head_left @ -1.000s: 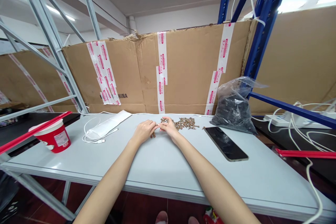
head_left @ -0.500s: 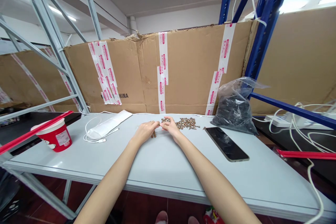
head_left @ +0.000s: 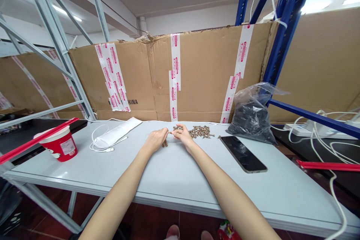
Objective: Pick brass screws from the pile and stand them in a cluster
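My left hand and my right hand meet fingertip to fingertip over the far middle of the pale table. Both pinch a tiny metal part between them; it is too small to name. A loose heap of small brownish metal parts lies just right of my right hand. A few more parts sit under my left hand's fingers.
A black phone lies right of the heap, with a plastic bag of dark pieces behind it. A white pouch with a cable and a red cup stand to the left. Cardboard walls off the back. White cables trail at right.
Hardly anything has changed: both hands stay pinched together at the same spot, with only slight finger shifts.
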Tool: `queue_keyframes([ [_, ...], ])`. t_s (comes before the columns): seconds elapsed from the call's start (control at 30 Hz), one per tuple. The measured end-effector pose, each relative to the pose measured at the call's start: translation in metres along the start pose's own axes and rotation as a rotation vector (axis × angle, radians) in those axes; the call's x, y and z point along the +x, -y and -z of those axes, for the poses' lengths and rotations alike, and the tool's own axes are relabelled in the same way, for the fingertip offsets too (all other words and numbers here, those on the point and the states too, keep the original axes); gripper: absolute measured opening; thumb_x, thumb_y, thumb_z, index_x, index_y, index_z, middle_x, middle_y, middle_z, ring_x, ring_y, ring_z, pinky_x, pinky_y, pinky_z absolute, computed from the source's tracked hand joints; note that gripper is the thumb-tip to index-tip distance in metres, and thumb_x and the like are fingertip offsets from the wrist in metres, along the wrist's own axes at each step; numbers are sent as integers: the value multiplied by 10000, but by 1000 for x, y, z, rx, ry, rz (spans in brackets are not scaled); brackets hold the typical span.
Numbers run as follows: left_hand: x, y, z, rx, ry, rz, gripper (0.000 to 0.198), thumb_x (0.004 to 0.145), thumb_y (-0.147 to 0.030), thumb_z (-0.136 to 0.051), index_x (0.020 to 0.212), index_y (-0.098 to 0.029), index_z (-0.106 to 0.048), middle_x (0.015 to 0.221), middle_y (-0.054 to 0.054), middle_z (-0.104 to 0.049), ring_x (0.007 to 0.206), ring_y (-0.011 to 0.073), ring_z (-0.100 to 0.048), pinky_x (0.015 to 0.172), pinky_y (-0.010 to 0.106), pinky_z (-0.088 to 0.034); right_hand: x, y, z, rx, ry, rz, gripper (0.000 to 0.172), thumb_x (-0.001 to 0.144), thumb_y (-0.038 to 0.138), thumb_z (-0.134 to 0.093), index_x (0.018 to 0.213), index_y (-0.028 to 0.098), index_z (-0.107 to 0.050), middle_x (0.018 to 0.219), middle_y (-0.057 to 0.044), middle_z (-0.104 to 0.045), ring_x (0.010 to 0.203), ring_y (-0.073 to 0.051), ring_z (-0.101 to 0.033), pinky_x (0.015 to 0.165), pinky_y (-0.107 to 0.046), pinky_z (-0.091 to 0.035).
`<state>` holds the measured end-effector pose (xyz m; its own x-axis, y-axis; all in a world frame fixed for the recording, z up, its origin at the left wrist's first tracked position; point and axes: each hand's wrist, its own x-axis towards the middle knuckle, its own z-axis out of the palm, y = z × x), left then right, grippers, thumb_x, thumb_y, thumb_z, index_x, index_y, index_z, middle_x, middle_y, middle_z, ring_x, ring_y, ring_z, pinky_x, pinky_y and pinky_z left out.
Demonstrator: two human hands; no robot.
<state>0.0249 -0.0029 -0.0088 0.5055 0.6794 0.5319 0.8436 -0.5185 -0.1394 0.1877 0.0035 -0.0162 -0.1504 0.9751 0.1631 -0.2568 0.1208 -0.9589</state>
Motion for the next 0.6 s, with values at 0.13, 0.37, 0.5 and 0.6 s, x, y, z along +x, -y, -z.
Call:
queue_keyframes([
  [0.13, 0, 1, -2, -14, -42, 27, 284, 924, -295, -244, 821, -171, -478, 664, 17, -571, 560, 122, -539, 529, 215, -344, 3, -3, 2, -3, -39, 1, 575, 503, 347, -725, 957, 223, -394, 658, 59, -576, 531, -93, -516, 605, -265, -388],
  [0.37, 0, 3, 0, -21, -67, 35, 336, 916, -381, -289, 787, -165, -511, 669, 11, -581, 563, 110, -537, 506, 203, -330, 5, -6, 4, -2, -65, 0, 559, 511, 341, -717, 955, 220, -400, 672, 47, -590, 534, -98, -522, 575, -255, -374],
  [0.5, 0, 8, -6, -92, -77, -19, 296, 906, -349, -342, 784, -164, -538, 722, 24, -591, 622, 117, -562, 550, 213, -375, 3, -3, 3, 9, -72, -11, 546, 517, 344, -713, 952, 218, -406, 709, 32, -610, 533, -94, -529, 594, -260, -383],
  [0.6, -1, 12, -12, -163, -79, -47, 194, 891, -252, -384, 842, -169, -552, 782, 29, -603, 679, 119, -585, 590, 217, -409, 2, 0, 3, 0, -87, -21, 538, 513, 346, -719, 940, 218, -417, 702, 32, -612, 526, -95, -527, 593, -265, -387],
])
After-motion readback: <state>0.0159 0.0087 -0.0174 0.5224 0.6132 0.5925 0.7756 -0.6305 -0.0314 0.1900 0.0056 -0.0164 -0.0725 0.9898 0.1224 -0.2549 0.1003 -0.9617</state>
